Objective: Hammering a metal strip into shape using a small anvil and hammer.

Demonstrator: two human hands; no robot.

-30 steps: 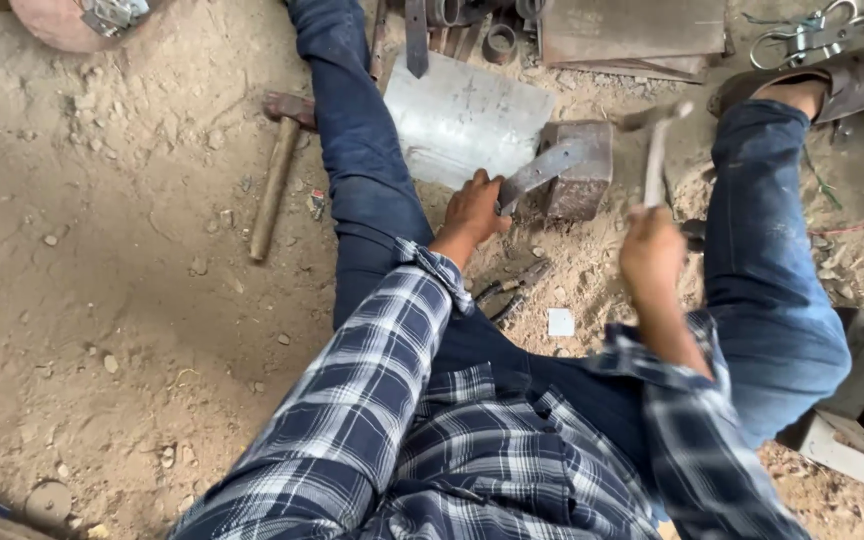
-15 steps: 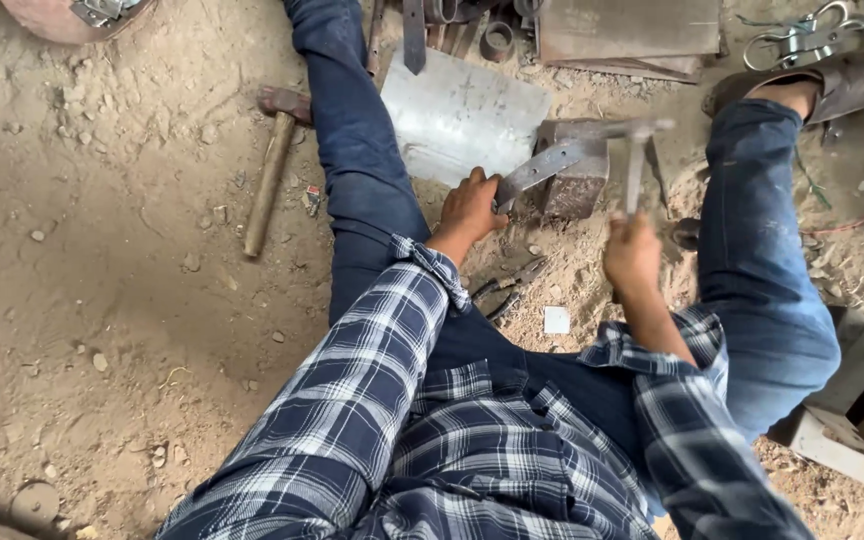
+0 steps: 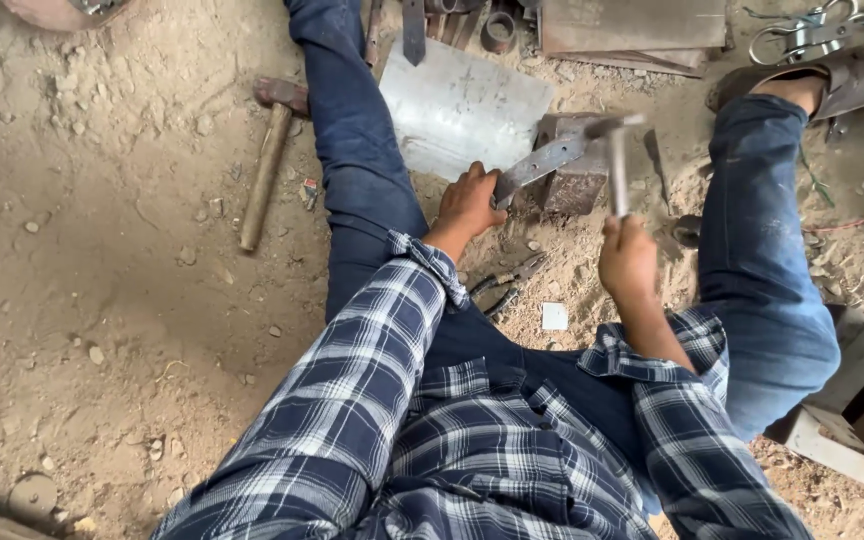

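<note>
A: Seated on the sandy ground (image 3: pixel 102 300), as shown in the head view, the person is seen with legs spread to either side of a rusty metal block (image 3: pixel 577 180). How are the hands set?

B: The left hand (image 3: pixel 467 205) is closed around the near end of a flat metal strip (image 3: pixel 542 160), whose far end is laid on top of the block. The right hand (image 3: pixel 627 262) is clamped on the handle of a small hammer (image 3: pixel 617 165), which is held upright with its head above the block and just beside the strip.

A: Which step is judged to be in hand?

B: Hammering of the strip on the block is judged to be under way; the hammer is raised, not in contact.

A: What is called for by the next move?

B: The strip must be kept flat and steady on the block, and the blow must be landed on the supported part, well apart from the fingers.

A: What else is seen nearby?

B: A larger wooden-handled hammer (image 3: pixel 267 165) is lying on the ground beyond the left leg, a metal sheet (image 3: pixel 457 105) is lying behind the block, and pliers (image 3: pixel 507 285) are lying between the legs.
</note>
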